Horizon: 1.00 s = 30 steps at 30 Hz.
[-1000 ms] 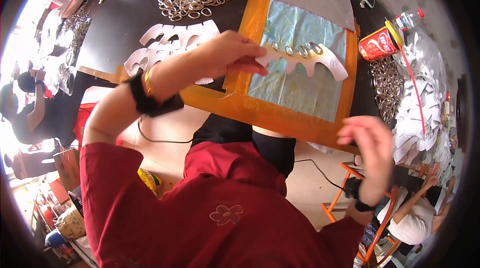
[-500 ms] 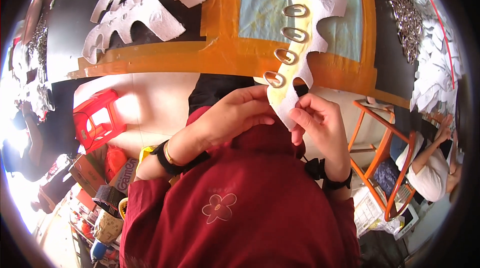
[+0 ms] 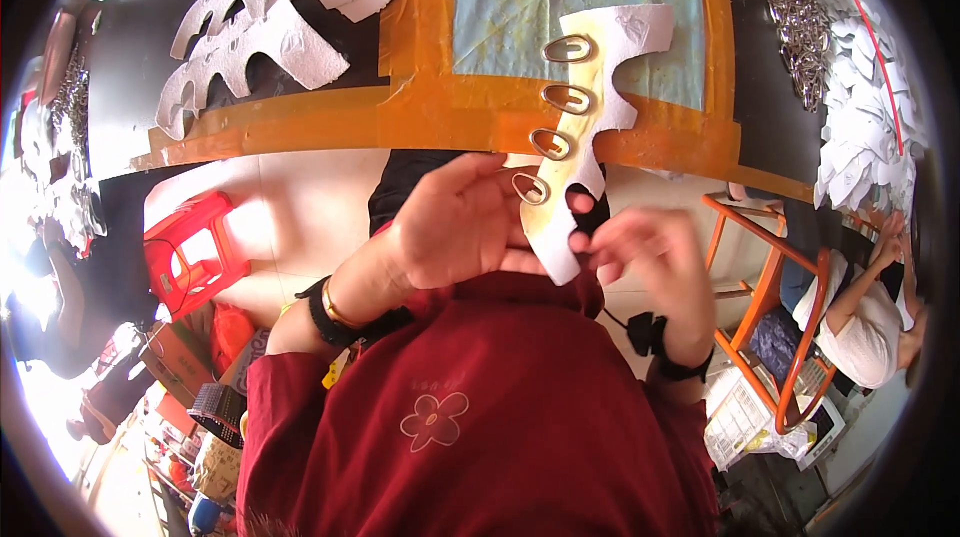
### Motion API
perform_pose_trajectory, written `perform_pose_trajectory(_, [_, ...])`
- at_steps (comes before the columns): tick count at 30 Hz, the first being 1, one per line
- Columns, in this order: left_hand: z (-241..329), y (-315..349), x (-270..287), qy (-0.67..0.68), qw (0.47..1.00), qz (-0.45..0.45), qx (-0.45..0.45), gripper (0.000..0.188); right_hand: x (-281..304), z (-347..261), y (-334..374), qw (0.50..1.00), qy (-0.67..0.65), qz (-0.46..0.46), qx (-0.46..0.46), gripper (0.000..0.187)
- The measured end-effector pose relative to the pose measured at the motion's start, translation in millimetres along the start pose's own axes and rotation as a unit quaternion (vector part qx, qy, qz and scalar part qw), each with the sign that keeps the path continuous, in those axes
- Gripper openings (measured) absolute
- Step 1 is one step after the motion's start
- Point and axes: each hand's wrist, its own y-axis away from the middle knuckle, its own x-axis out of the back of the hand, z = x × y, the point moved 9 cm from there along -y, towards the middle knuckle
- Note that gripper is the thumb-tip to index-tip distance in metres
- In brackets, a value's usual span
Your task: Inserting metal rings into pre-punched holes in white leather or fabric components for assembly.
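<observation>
A white scalloped strip (image 3: 615,82), perhaps of leather or felt, stretches from the table edge down toward me. Yellowish smears run along its left side, where several oval metal rings (image 3: 569,100) sit in a row. My left hand (image 3: 455,222) is turned palm up, its fingers passing behind the strip's lower end and bearing it. Part of those fingers is hidden by the strip. My right hand (image 3: 650,262) is close beside the lower tip, fingers apart and a little blurred; whether a fingertip touches the strip is unclear.
Similar white scalloped pieces (image 3: 255,32) lie on the dark table at left. Orange tape (image 3: 300,122) frames a blue sheet (image 3: 500,17). Metal rings (image 3: 795,32) and white pieces (image 3: 865,127) are heaped at right. A red stool (image 3: 195,252) stands below left, an orange-framed chair (image 3: 800,337) right, near another person (image 3: 860,332).
The strip has come slightly nearer and to the left. My left hand has turned palm up and slid further under it. My right hand has loosened its pinch on the lower end.
</observation>
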Motion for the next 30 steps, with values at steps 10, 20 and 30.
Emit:
perform_pose_trajectory(10, [40, 40, -30, -0.536, 0.817, 0.189, -0.095, 0.041, 39, -107, -77, 0.841, 0.421, 0.154, 0.303, 0.035])
perform_pose_trajectory(20, [133, 62, -112, -0.797, 0.316, 0.315, -0.408, 0.017, 43, -14, -6, 0.967, -0.075, 0.233, 0.072, 0.033])
perform_pose_trajectory(30, [-7, -25, 9, -0.271, 0.940, 0.158, -0.133, 0.019, 17, 9, 22, 0.953, 0.000, 0.264, 0.149, 0.027])
